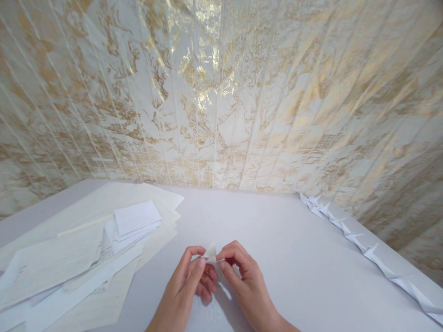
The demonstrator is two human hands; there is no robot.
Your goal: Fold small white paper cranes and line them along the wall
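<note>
A small folded piece of white paper (211, 253) with a pointed top is held just above the white table (221, 216), near the front centre. My left hand (190, 276) pinches its left side between thumb and forefinger, the other fingers curled beneath. On the other side, my right hand (242, 276) grips a thin end of the same paper between thumb and forefinger. Its finer folds are too small to make out.
Large sheets (159, 221) and written papers (58, 263) cover the left of the table, with a stack of small white sheets (136, 218) on top. Folded paper figures (353, 236) line the right edge. A gold-patterned curtain (214, 92) hangs behind.
</note>
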